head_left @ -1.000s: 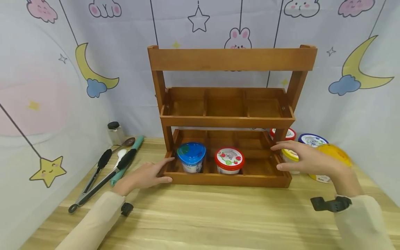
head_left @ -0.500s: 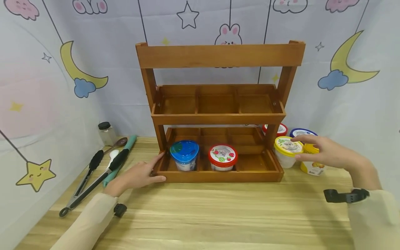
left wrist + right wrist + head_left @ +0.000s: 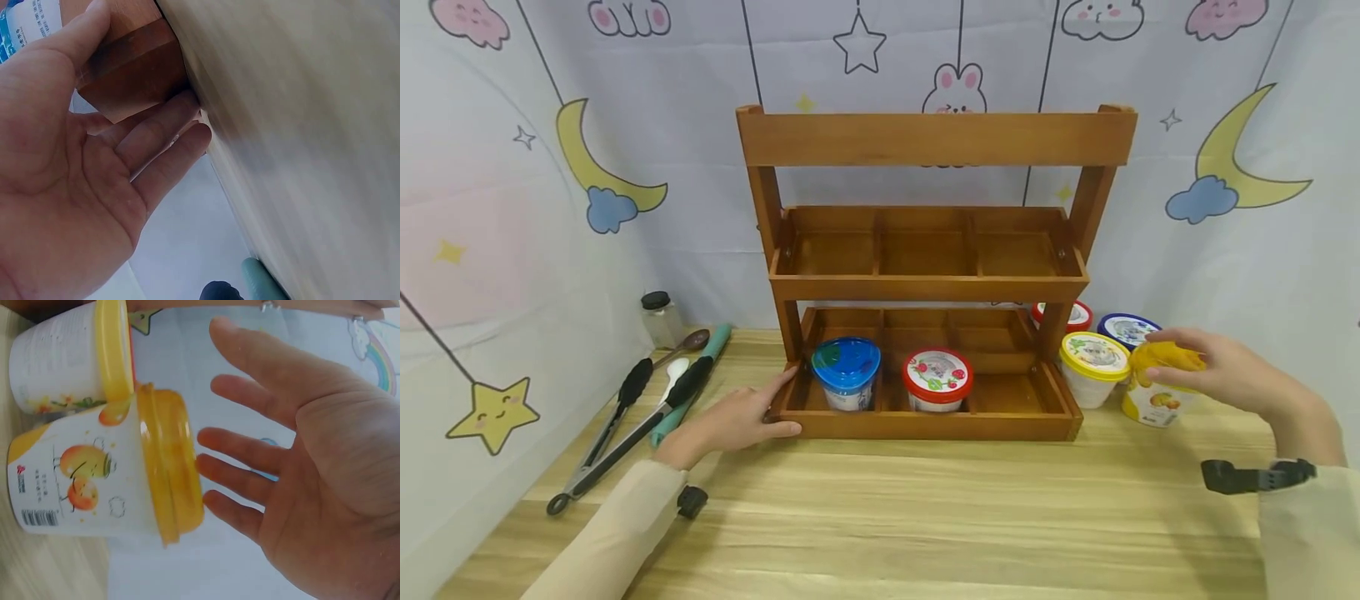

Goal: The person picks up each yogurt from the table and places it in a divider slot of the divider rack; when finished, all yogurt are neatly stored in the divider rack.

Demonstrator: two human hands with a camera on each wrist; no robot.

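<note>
A brown two-tier wooden rack (image 3: 928, 427) stands in the middle of the table. My left hand (image 3: 730, 423) holds its front left corner, thumb on the front face and fingers around the side, as the left wrist view shows. On the lower tier sit a tub with a blue lid (image 3: 846, 364) and a tub with a red lid (image 3: 937, 377). Right of the rack, my right hand (image 3: 1243, 375) is at a white tub with an orange lid (image 3: 94, 475). In the right wrist view its spread fingertips reach the top of that lid, thumb apart.
Beside the orange-lidded tub stand a yellow-lidded tub (image 3: 1095, 358), a blue-rimmed tub (image 3: 1126, 327) and another red-lidded tub (image 3: 1078, 315). At left lie tongs (image 3: 625, 433), a white spoon (image 3: 676, 369), a brown spoon (image 3: 695, 339), a teal roll (image 3: 718, 342) and a jar (image 3: 660, 321).
My right hand has moved right from the rack's right end, past the yellow-lidded tub, to the orange-lidded tub. My left hand has stayed at the rack's corner. The head view has shifted slightly.
</note>
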